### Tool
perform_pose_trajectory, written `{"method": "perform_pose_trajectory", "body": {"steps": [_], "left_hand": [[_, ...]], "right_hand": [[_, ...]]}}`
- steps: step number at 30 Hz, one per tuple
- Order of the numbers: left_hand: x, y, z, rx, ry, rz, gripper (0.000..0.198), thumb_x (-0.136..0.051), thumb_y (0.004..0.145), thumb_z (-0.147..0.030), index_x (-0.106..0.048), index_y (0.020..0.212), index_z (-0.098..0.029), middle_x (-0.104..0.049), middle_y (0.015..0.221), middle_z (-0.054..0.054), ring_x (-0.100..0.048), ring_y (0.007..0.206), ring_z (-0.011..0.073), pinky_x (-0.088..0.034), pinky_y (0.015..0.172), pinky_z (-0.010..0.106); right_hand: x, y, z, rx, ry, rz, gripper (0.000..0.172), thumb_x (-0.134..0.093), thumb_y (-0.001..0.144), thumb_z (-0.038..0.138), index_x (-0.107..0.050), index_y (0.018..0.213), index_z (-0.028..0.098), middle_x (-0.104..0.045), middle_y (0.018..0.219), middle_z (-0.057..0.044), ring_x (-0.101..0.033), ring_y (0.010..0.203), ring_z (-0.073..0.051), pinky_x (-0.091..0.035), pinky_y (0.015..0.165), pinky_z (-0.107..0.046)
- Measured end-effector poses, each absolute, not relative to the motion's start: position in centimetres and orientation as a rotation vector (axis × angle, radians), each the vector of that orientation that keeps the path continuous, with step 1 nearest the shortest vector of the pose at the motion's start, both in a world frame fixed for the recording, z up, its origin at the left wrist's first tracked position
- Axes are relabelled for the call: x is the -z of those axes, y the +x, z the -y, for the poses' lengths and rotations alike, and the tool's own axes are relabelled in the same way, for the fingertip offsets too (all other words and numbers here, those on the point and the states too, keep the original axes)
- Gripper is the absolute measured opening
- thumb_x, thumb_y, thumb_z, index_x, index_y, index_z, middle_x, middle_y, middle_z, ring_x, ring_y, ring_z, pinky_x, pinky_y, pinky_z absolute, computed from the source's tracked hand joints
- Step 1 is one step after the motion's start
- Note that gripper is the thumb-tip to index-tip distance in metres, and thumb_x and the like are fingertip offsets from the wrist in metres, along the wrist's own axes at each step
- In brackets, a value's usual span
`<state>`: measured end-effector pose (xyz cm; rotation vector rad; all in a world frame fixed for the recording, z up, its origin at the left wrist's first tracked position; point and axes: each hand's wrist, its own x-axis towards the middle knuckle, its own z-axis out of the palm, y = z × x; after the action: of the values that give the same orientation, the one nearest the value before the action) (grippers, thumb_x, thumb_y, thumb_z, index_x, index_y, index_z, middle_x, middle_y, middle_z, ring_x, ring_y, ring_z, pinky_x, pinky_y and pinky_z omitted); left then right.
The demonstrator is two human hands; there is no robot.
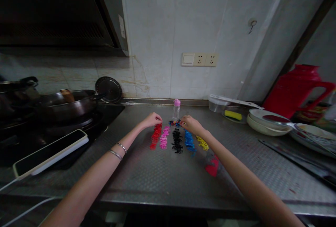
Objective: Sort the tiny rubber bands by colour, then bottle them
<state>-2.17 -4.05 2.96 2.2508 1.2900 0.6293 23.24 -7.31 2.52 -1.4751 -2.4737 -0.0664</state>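
Observation:
Small elastic bands lie in rows sorted by colour: red bands (155,136), pink bands (164,138), black bands (177,140), blue bands (189,140) and yellow bands (202,143). Behind the black row is a small mixed-colour pile of bands (174,123). My left hand (152,119), fingers closed in a pinch, is at the far end of the red row. At the right edge of the mixed pile, my right hand (192,124) pinches with fingertips together. Whatever is between either hand's fingertips is too small to make out. A clear bottle with a pink cap (176,109) stands behind the pile.
A red and clear plastic bag (212,165) lies under my right forearm. To the left are a phone (52,153) and a pan (69,106) on the stove. Bowls (267,123), a yellow sponge (233,115), a knife (296,158) and a red thermos jug (291,90) are at right.

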Motion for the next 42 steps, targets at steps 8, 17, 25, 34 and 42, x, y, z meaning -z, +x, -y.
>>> {"method": "perform_pose_trajectory", "body": {"steps": [8,17,25,34,42], "left_hand": [[-2.4,-0.5,3.9,-0.595,2.306,-1.343,0.027,-0.05,0.068,-0.019,-0.071,0.082,-0.008,-0.068,0.071,0.007,-0.056,0.062,0.0129,-0.04,0.059,0.021],[-1.7,1.1,2.8,-0.493,2.396,-1.468,0.025,-0.053,0.068,-0.022,-0.072,0.082,-0.013,-0.068,0.072,0.006,-0.057,0.061,0.0136,-0.04,0.058,0.021],[-2.0,3.1,3.3,-0.365,2.503,-1.587,0.02,-0.062,0.067,-0.037,-0.072,0.074,-0.022,-0.068,0.076,0.005,-0.058,0.067,0.016,-0.04,0.059,0.023],[-1.7,3.6,3.2,-0.344,2.506,-1.61,0.017,-0.058,0.07,-0.032,-0.071,0.075,-0.022,-0.068,0.076,0.004,-0.059,0.068,0.0158,-0.041,0.061,0.023],[-2.1,3.0,3.3,-0.367,2.449,-1.661,0.021,-0.055,0.071,-0.025,-0.072,0.082,-0.021,-0.069,0.083,0.003,-0.061,0.072,0.0146,-0.044,0.065,0.021]], "right_hand": [[-1.9,21.8,8.5,0.159,-1.386,2.591,0.023,-0.046,0.085,0.025,-0.066,0.094,0.02,-0.061,0.099,-0.009,-0.051,0.101,-0.02,-0.041,0.079,-0.024],[-2.9,23.5,8.9,0.065,-1.377,2.519,0.02,-0.051,0.083,0.029,-0.067,0.091,0.02,-0.06,0.097,-0.007,-0.051,0.099,-0.018,-0.04,0.08,-0.023],[-4.1,26.2,10.2,0.076,-1.425,2.48,0.021,-0.049,0.084,0.028,-0.066,0.091,0.02,-0.06,0.096,-0.007,-0.051,0.097,-0.018,-0.04,0.077,-0.024],[-3.1,27.8,10.6,0.072,-1.495,2.46,0.019,-0.049,0.084,0.027,-0.066,0.087,0.018,-0.059,0.098,-0.008,-0.051,0.095,-0.018,-0.04,0.077,-0.023],[-2.7,28.7,10.6,0.07,-1.467,2.433,0.022,-0.047,0.085,0.03,-0.065,0.089,0.019,-0.06,0.099,-0.008,-0.052,0.096,-0.017,-0.04,0.08,-0.024]]}}
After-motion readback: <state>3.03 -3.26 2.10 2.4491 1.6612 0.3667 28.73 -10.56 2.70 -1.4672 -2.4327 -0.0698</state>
